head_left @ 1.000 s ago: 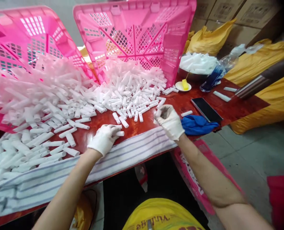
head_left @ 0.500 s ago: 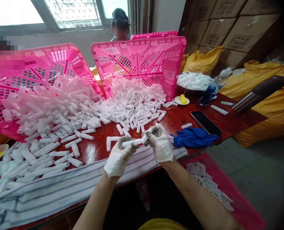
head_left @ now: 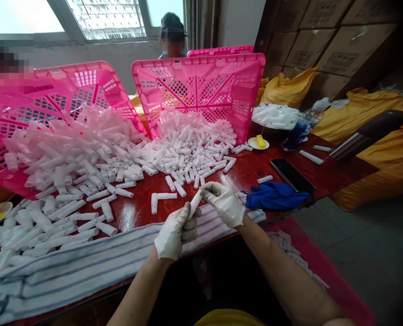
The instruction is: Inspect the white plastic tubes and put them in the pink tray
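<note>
In the head view, my left hand [head_left: 177,231], in a pale glove with grey fingertips, is closed round a short white tube [head_left: 195,202] that tilts up to the right. My right hand [head_left: 225,203], gloved alike, pinches the tube's upper end. Both hands are over the striped towel [head_left: 95,265] at the table's front edge. Two loose white tubes [head_left: 167,196] lie just beyond my left hand. Farther back, a large heap of similar tubes [head_left: 187,154] spills toward me from pink baskets. Fingers hide part of the held tube.
Tipped pink baskets [head_left: 201,63] stand along the back of the red table [head_left: 252,167]. At right are a blue cloth [head_left: 276,195], a phone [head_left: 292,175], a dish with a yellow block [head_left: 260,142] and a bottle [head_left: 299,129]. Two people sit beyond the baskets.
The tube in my left hand has turned from nearly level to steeply tilted. My right hand has shifted slightly, from a short white piece at the tube's end to the tube's upper end.
</note>
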{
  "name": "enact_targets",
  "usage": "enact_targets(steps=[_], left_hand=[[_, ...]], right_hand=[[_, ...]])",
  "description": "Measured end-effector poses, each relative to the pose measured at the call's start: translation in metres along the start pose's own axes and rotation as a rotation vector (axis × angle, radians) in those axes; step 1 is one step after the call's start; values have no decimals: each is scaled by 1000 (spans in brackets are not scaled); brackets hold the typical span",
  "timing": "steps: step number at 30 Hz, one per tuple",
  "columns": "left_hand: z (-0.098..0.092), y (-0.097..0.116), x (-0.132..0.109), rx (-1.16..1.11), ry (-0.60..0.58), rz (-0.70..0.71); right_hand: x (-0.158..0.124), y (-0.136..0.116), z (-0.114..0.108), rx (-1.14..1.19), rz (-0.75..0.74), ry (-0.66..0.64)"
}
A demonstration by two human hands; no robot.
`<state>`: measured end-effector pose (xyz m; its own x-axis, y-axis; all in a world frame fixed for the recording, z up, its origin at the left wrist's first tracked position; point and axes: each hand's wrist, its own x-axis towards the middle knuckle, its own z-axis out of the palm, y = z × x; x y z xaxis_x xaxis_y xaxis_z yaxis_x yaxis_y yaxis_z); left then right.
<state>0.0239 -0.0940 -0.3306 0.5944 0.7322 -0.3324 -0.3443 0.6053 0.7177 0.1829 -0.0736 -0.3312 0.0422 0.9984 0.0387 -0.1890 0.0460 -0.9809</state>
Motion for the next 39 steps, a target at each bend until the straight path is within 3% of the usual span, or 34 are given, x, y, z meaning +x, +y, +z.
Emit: enact_targets(steps=[4,8,11,14,16,18,21,24,26,28,31,33,34,36,39], left_hand=[[1,6,-6,-144,-99,-172],[7,3,-8,-75,-94,-121],[11,-5,-4,133,32,41],[13,-11,2,445,291,303],[13,-11,4,528,363,355],[13,-8,4,421,260,264],[14,-1,1,123,-21,8],[19,-2,-3,76,-134,-94],[20,-7,-2,289,-119,-19],[14,-9,4,702,7,166],[-14,1,16,1417,394,428],[-39,16,25,1778,628,431],[-50,24,29,1900,700,398],[-66,36,37,2054,729,322],[-76,45,41,2103,692,321]], right_hand=[[1,-7,-10,9,-58,-140],[1,-16,-20,-3,-100,-230],[1,-20,-21,-51,-35,-211],[0,-18,-14,-82,7,-48],[-1,-16,-11,-71,-16,11],[-2,-15,-11,-71,-78,1],[-5,-17,-11,-118,-202,-136],[-12,-21,-13,-184,-233,-270],[-22,-24,-24,-260,-184,-242],[-38,-30,-49,-402,-107,-76],[-65,-47,-107,-811,106,277],[-72,-56,-138,-1198,427,292],[-69,-58,-146,-1327,513,287],[-45,-53,-147,-1437,477,288],[19,-34,-127,-1500,130,319]])
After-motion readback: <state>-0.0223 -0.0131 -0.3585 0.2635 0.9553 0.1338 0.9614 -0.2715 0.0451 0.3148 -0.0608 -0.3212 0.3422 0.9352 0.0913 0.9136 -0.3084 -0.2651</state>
